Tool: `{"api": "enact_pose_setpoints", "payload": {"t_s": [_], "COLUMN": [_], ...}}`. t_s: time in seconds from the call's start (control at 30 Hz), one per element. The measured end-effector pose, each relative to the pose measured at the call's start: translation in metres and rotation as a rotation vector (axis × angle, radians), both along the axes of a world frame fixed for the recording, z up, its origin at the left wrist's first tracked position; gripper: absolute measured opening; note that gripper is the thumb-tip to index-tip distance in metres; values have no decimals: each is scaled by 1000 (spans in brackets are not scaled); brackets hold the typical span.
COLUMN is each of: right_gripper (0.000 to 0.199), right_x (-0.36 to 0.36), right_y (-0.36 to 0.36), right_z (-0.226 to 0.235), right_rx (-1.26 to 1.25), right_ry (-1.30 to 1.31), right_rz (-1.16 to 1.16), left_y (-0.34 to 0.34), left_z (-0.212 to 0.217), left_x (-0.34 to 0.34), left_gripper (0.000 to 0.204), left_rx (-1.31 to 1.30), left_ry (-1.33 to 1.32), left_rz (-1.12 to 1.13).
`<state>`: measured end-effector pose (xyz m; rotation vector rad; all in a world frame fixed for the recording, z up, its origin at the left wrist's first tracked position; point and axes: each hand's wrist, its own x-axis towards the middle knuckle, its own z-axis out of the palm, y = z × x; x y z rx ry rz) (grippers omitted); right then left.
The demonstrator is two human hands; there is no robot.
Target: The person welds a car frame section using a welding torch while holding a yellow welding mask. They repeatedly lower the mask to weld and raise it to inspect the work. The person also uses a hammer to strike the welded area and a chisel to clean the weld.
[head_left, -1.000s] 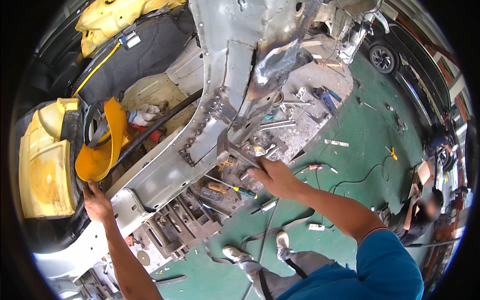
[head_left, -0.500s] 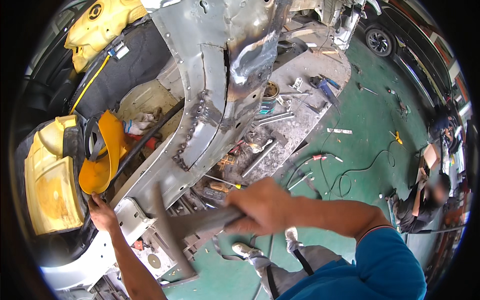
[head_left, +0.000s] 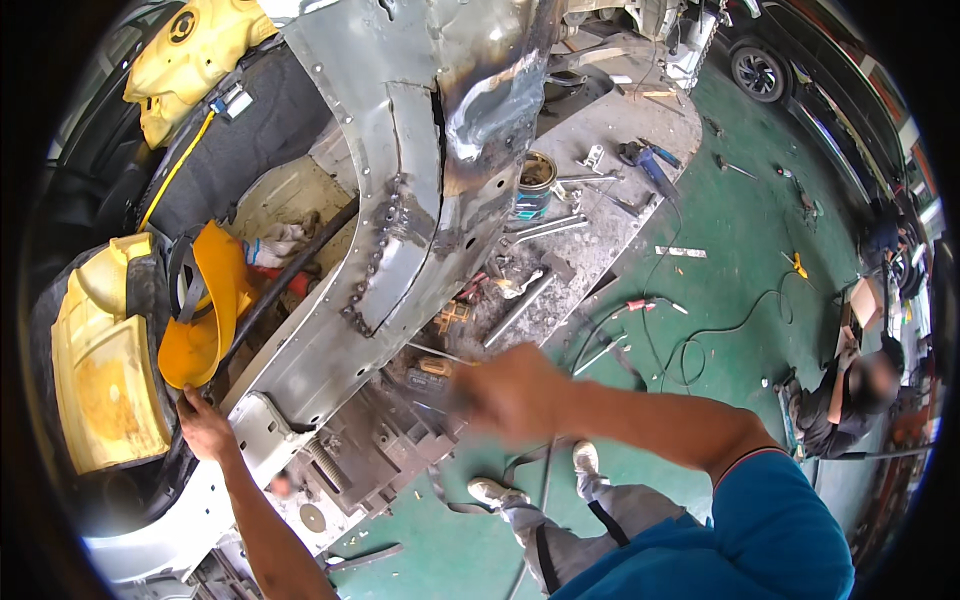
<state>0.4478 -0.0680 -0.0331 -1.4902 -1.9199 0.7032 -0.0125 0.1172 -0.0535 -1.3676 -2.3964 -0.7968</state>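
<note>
Tools (head_left: 560, 225) and a paint can (head_left: 535, 185) clutter the bench beyond the blurred right hand (head_left: 515, 390).

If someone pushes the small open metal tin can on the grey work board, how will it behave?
The small open metal tin can stands upright on the grey work board, so it would probably slide rather than roll. A hard push might tip it, since it is taller than wide. It looks rigid.

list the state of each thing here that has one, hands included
right hand: motion-blurred, grip unclear
left hand: resting on the grey body panel's edge
grey body panel: bare metal, scorched near the top
tin can: upright, lid off
yellow face shield: lying unworn, tilted
</note>
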Motion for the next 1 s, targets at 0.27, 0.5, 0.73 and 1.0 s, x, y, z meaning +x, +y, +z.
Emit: {"api": "enact_pose_setpoints", "payload": {"t_s": [0.27,0.5,0.73,1.0], "right_gripper": [57,53,53,53], "right_x": [-27,-16,-44,-34], "right_y": [-23,-14,-19,-3], "right_z": [-22,-1,-14,-30], "right_rx": [-248,37,-122,-243], "right_ry": [205,155,280,260], "right_rz": [-111,153,-17,-135], "left_y": [-2,1,0,1], "left_z": [0,3,4,0], "left_x": [-1,2,3,0], "left_gripper": [64,66,69,67], "left_rx": [21,-7,15,58], "left_ry": [-17,-19,-15,24], "left_rz": [-51,-15,-22,-54]}}
